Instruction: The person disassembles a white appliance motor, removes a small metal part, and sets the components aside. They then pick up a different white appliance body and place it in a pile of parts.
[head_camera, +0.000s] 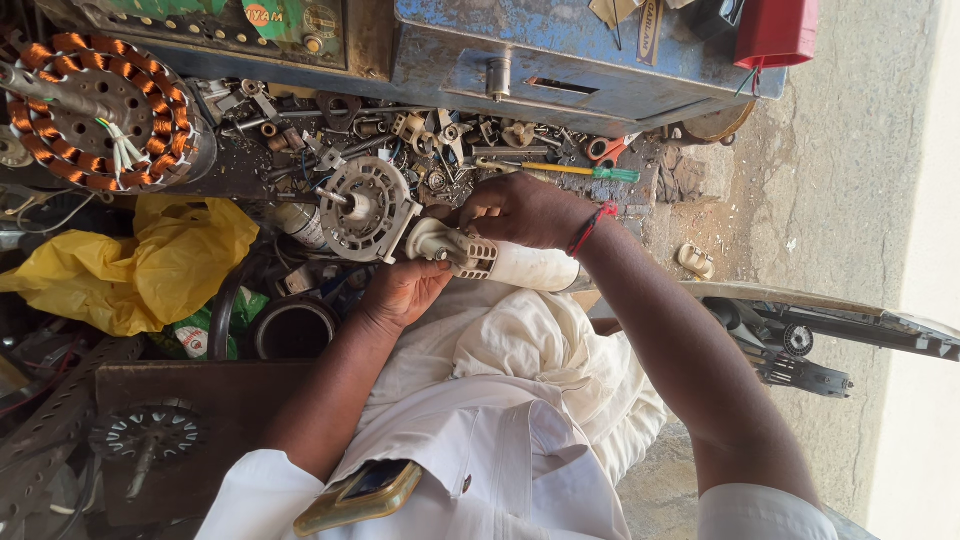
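Note:
A white plastic motor housing (520, 266) with vent slots lies across my lap, its rounded end (432, 240) pointing at a grey metal motor end cover (365, 210). My left hand (400, 290) cups that end from below, palm up, fingers curled to it. My right hand (520, 210), with a red thread on the wrist, lies over the top of the housing and pinches at its end with the fingertips. What the fingertips hold there is hidden.
A stator with copper windings (100, 110) sits top left, and a yellow plastic bag (150, 260) lies below it. Loose metal parts, a yellow-green screwdriver (580, 170) and red-handled pliers (605, 150) lie before a blue metal box (560, 50). A phone (360, 495) sticks from my shirt pocket.

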